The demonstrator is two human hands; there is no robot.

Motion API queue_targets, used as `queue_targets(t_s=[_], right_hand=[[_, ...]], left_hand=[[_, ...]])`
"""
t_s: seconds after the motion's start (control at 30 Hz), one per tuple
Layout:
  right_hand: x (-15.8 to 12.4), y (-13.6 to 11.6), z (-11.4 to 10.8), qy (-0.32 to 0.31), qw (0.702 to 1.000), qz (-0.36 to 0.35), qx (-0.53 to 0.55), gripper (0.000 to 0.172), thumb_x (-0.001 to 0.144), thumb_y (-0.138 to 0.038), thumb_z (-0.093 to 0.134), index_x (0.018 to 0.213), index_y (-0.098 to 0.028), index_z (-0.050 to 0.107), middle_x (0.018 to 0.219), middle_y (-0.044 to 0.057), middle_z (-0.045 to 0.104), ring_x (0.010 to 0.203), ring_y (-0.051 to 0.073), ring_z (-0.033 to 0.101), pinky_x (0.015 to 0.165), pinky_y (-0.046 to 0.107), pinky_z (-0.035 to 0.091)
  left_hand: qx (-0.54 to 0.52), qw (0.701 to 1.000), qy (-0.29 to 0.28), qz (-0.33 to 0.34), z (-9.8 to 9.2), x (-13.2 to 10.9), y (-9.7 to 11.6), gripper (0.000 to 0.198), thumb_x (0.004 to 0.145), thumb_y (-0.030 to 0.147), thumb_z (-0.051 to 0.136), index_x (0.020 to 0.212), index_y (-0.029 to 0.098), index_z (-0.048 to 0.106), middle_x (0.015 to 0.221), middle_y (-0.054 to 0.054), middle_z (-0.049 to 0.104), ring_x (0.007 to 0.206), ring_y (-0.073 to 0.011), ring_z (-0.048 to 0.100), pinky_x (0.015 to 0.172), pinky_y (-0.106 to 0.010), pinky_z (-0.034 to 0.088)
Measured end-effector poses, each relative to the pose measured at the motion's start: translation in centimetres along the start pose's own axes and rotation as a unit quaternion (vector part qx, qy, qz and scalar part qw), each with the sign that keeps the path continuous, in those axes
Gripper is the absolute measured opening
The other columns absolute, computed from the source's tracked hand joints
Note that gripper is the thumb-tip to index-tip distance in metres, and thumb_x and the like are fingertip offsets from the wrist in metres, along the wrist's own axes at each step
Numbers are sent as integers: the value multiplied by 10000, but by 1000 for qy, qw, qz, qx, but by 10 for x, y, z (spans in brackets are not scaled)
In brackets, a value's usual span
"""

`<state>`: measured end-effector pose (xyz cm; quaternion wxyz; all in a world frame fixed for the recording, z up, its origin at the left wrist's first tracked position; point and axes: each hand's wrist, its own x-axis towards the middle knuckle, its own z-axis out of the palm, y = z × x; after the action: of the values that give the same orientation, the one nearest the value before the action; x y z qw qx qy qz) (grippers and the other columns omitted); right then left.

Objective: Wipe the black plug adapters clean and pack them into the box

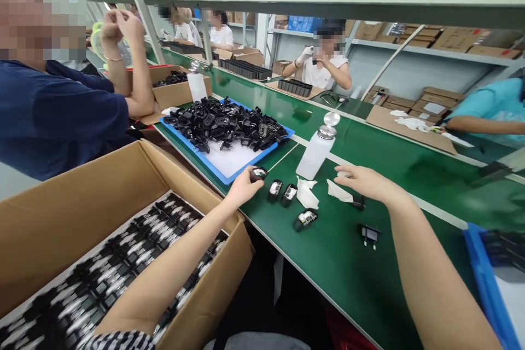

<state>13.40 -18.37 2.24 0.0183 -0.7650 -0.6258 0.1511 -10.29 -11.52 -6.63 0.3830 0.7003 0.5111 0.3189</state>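
Observation:
My left hand (243,187) is shut on a small black charger plug (258,174) just above the green bench, at the near corner of the blue tray (213,170). Two more plugs (282,191) stand right of it, another (305,219) lies nearer me, and one with prongs up (370,234) lies further right. My right hand (364,181) hovers palm down, fingers spread, over a white wipe (338,191) and a dark plug (359,203). A second crumpled wipe (305,193) lies beside a white pump bottle (315,152).
A cardboard box (123,213) packed with rows of plugs stands at my left. The blue tray holds a heap of black plugs (227,123). A person in a dark blue shirt (53,115) sits left; other workers sit across the bench. Another blue tray (486,279) is at right.

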Motion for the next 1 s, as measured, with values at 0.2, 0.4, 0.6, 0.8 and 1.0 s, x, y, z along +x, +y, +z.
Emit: queue_targets(t_s=[0.2, 0.4, 0.6, 0.8, 1.0], right_hand=[[-22, 56, 13, -94, 971, 216, -29, 307, 754, -365, 377, 885, -120, 506, 886, 102, 549, 734, 203, 533, 601, 276, 427], [-39, 59, 23, -153, 955, 253, 16, 363, 726, -465, 403, 862, -132, 448, 840, 113, 520, 663, 189, 521, 473, 247, 420], [-60, 56, 53, -113, 968, 221, 28, 554, 615, -446, 537, 1051, -157, 353, 983, 126, 419, 662, 175, 505, 469, 243, 425], [-70, 58, 79, 4, 992, 126, -14, 355, 715, -394, 371, 996, -191, 449, 776, 83, 460, 576, 184, 490, 544, 315, 416], [-68, 55, 83, 172, 957, 127, 196, 449, 620, -353, 487, 1005, -143, 391, 678, 54, 516, 591, 203, 514, 576, 332, 424]], left_hand=[[99, 995, -31, 4, 3, 5, -8, 294, 571, 257, 526, 848, 168, 483, 784, -26, 555, 717, -169, 523, 667, -291, 418], [153, 979, -70, 114, 2, 0, -7, 524, 541, 229, 558, 1033, 143, 398, 1070, -76, 456, 981, -186, 429, 855, -304, 341], [326, 919, -58, 213, 5, -10, 12, 623, 474, 516, 588, 973, 155, 492, 1217, -128, 291, 1150, -316, 146, 916, -480, 161], [390, 900, -50, 188, 14, -3, 27, 461, 523, 457, 578, 842, 124, 567, 1226, -148, 266, 1144, -340, 118, 911, -504, 107], [346, 921, -58, 171, 16, 5, 19, 362, 552, 315, 570, 894, 194, 566, 1219, -101, 268, 1141, -334, 116, 901, -480, 141]])
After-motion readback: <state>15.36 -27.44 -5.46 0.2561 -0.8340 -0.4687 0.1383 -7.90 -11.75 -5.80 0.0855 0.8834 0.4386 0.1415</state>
